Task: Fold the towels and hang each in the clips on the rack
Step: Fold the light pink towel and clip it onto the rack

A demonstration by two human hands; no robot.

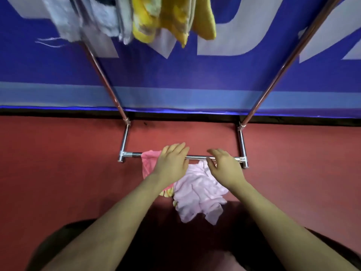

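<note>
a person reaches down with both arms to the low crossbar (197, 157) of a metal rack (242, 145), where crumpled towels lie draped and heaped. the left hand (172, 163) lies palm down with fingers straight and close together, resting over the bar and over the darker pink towel (149, 163) that shows just outside that hand. the right hand (224, 166) is loosely spread, fingers relaxed and slightly bent, hovering on or just above the bar; whether it touches the cloth cannot be told, and it pinches nothing that can be seen. between and below the two hands, toward the person, sprawls the pale pink towel (197, 194), rumpled, its top edge at the bar beside the right hand. a striped yellowish cloth (166, 192) peeks out under the left wrist.

the towels look light, soft and limp, likely to sag and bunch rather than hold a shape, with little risk of slipping or damage. by that judgement the pale towel is best taken by two corners or along one edge, a hand at each end, and shaken flat before folding.

well above and beyond the hands, yellow towels (175, 18) and whitish towels (93, 18) already hang from the top of the rack against a blue banner (195, 75); the clips themselves are not visible. the floor (58, 163) is red.
</note>
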